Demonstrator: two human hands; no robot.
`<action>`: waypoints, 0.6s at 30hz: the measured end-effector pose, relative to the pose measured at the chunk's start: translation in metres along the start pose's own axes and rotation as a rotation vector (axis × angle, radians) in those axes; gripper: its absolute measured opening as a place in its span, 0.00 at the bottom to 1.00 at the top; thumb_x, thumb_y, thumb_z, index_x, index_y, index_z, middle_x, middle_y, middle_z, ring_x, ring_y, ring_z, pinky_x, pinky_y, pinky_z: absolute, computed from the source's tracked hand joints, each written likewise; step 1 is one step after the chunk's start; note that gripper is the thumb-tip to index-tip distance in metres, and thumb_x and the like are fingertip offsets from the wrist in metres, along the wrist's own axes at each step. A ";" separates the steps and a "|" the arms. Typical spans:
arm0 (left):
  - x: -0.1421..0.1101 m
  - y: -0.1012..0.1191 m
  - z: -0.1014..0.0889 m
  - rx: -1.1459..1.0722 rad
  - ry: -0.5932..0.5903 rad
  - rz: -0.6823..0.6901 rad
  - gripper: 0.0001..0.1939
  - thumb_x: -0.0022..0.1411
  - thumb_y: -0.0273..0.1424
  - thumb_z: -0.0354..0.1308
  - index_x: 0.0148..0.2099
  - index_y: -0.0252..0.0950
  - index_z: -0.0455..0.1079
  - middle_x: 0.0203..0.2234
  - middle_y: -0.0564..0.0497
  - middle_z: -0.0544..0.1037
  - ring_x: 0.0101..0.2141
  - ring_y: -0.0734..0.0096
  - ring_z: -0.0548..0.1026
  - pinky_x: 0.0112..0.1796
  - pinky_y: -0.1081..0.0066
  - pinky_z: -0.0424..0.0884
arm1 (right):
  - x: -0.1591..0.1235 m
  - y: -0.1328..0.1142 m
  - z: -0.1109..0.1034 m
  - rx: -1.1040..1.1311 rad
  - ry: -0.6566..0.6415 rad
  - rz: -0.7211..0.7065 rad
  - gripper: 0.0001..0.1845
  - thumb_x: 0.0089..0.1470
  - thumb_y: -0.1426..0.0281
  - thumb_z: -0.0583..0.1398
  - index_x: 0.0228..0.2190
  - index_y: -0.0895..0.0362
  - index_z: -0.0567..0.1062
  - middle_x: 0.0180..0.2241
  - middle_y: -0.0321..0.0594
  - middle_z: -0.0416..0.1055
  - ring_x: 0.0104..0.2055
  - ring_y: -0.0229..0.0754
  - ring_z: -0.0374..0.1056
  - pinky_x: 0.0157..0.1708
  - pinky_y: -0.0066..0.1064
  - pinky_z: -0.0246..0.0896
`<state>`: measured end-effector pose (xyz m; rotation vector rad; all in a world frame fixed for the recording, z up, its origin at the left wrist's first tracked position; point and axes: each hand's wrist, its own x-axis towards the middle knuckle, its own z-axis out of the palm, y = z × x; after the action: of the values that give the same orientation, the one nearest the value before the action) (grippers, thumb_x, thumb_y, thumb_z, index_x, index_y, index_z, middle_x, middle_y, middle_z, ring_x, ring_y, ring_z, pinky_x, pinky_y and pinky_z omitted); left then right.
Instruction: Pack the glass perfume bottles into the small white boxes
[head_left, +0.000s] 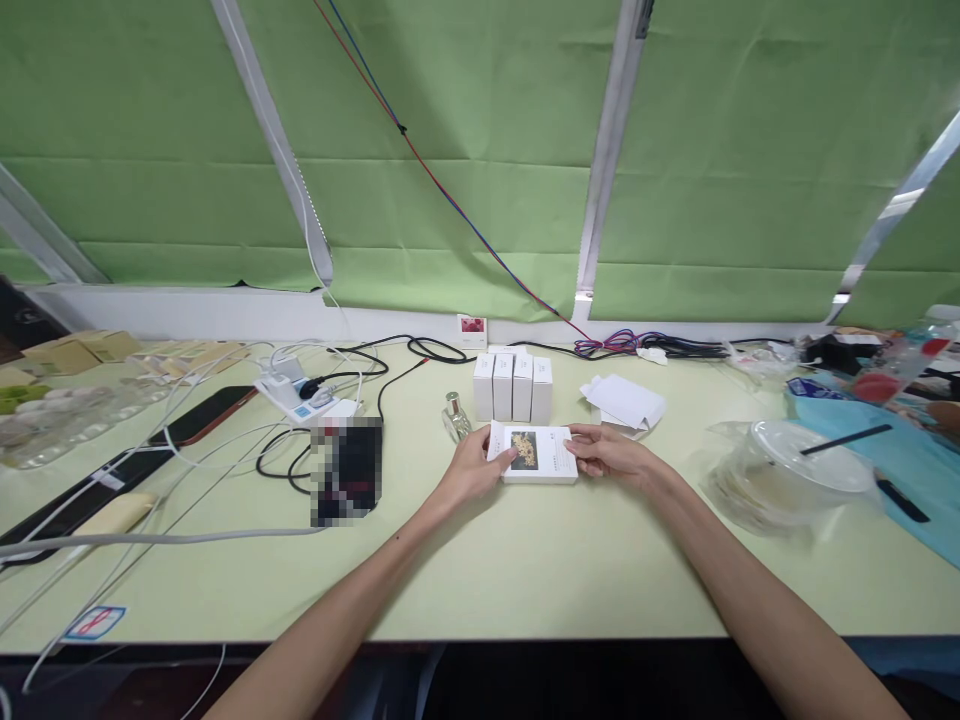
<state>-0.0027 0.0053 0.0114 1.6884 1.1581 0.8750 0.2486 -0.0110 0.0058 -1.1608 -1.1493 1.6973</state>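
A flat white printed box (541, 456) was near the middle of the bench (570, 580), its longer sides running left to right. Its upward face had a dark rectangular picture left of centre, showing a cluster of pale yellow, flower-like shapes. Small dark print sat to the right of the picture, too small to read. The near side was a plain, narrow white band, and the edges looked straight.

Both hands grasped the box: the left hand (476, 467) gripped its left end, thumb laid over the top face by the picture, and the right hand (611, 455) held the right end with its fingers.

Just beyond, on the far side, four slim white cartons (513, 390) stood upright in a row. A small glass bottle (455, 417) was to their left, and folded white card (624, 400) lay to their right.
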 end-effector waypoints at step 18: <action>0.002 0.000 -0.002 0.020 0.009 -0.068 0.19 0.54 0.36 0.64 0.47 0.33 0.75 0.45 0.42 0.82 0.45 0.53 0.80 0.46 0.62 0.74 | 0.005 0.007 0.004 -0.129 0.113 -0.058 0.17 0.57 0.63 0.65 0.44 0.59 0.73 0.19 0.33 0.70 0.18 0.32 0.62 0.19 0.24 0.59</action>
<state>-0.0038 0.0077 0.0120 1.6529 1.2267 0.8329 0.2427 -0.0097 -0.0017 -1.2731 -1.2246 1.5129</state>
